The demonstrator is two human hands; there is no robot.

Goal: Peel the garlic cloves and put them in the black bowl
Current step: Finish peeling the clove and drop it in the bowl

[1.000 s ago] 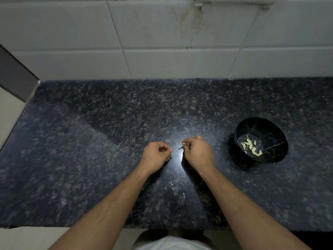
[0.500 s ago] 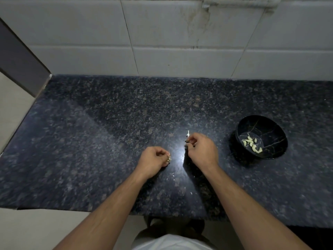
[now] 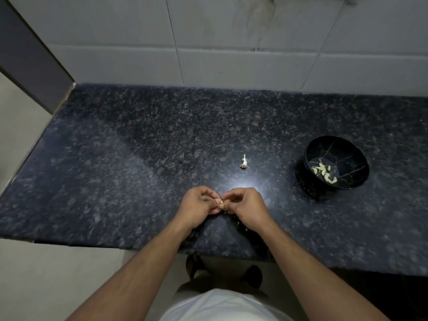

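Note:
My left hand (image 3: 196,206) and my right hand (image 3: 246,206) meet above the front of the dark granite counter (image 3: 115,177). Between their fingertips they pinch a small garlic clove (image 3: 221,203), mostly hidden by the fingers. A scrap of garlic skin (image 3: 243,162) lies on the counter just beyond my hands. The black bowl (image 3: 337,144) stands to the right and holds several peeled cloves (image 3: 324,173).
A white tiled wall (image 3: 231,54) runs along the back of the counter. A grey panel (image 3: 30,61) rises at the far left. The counter's front edge is just under my forearms, with my feet visible on the floor below.
My right hand dropped the skin scrap on the counter and came back to my left hand. Both hands now pinch the clove together, and the view has tilted down.

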